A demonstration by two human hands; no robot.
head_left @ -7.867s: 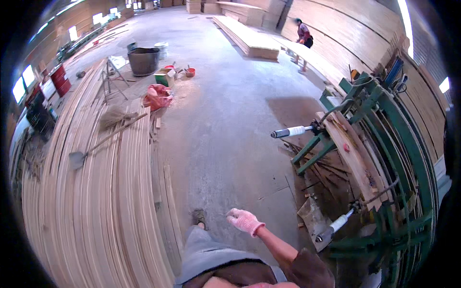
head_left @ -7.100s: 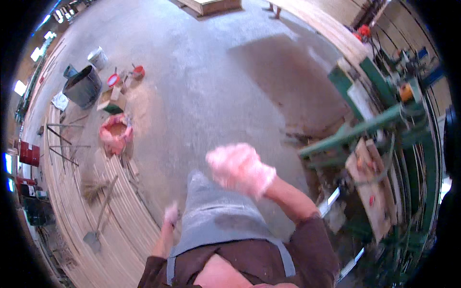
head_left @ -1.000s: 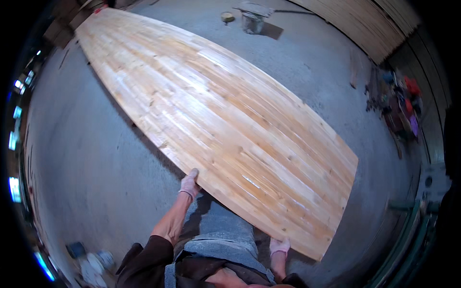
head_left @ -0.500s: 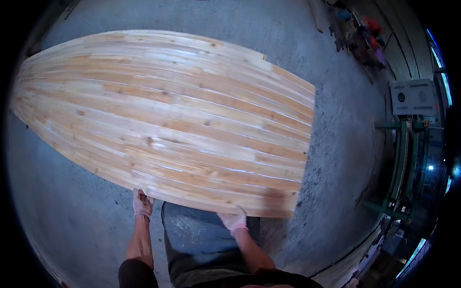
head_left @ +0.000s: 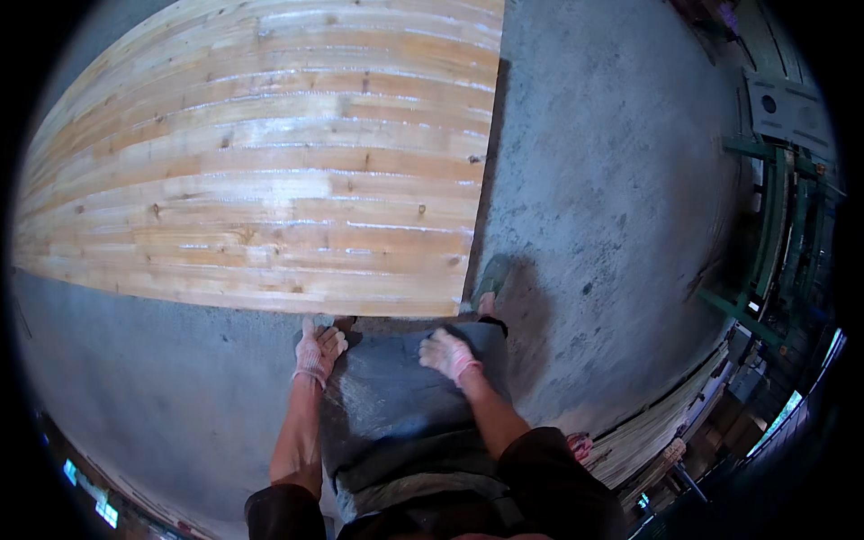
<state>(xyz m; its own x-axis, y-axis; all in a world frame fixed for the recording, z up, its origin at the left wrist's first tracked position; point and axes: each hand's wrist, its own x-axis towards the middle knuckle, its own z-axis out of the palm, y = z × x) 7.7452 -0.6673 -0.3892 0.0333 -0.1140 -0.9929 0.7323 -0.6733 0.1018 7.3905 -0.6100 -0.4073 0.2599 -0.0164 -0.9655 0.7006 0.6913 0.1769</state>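
A large wooden panel (head_left: 297,162), built of many narrow pale and honey-coloured strips with knots, fills the upper left. Whitish shiny lines run along several seams. Its straight right end casts a thin shadow on the floor. My left hand (head_left: 319,351), in a pale pinkish glove, is just short of the panel's near edge, palm showing and fingers apart. Above the dark grey apron (head_left: 387,396) on my lap is my gloved right hand (head_left: 447,354), empty, with its fingers loosely bent and thumb apart. It is clear of the panel.
Grey concrete floor (head_left: 612,225) surrounds the panel. My shoe (head_left: 493,274) stands beside the panel's near right corner. Along the right are a green metal frame (head_left: 765,225) and a light grey box (head_left: 790,110). Long wooden strips (head_left: 670,441) lie at the lower right.
Both hands have come off the panel's near edge. The panel now sits farther up and to the left in view, its near edge beyond my lap. The view has also shifted.
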